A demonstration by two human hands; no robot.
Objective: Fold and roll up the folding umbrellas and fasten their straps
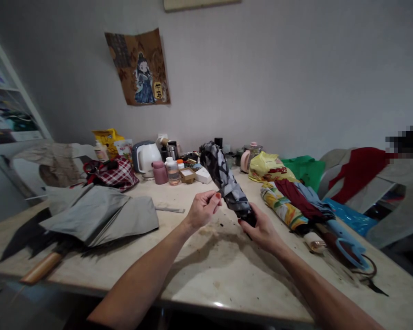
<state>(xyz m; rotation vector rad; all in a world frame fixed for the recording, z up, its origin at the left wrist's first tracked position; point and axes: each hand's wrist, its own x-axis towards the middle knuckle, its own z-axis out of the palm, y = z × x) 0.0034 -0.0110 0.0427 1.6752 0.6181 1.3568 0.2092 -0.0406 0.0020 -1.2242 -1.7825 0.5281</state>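
Observation:
A folded umbrella with a black, grey and white pattern is held tilted above the table, its top leaning to the left and away from me. My right hand is wrapped around its dark handle end. Close to the umbrella's left side, my left hand has its fingers curled and thumb pressed in; anything between them is too small to make out. A loosely closed grey umbrella with a wooden handle lies on the left. To the right, several rolled umbrellas lie side by side, including a yellow floral one and a dark red one.
Along the back of the marble-look table stand a white kettle, a pink jar, a bottle and small boxes. A red plaid umbrella sits back left. Yellow and green bags lie back right. Chairs flank both sides.

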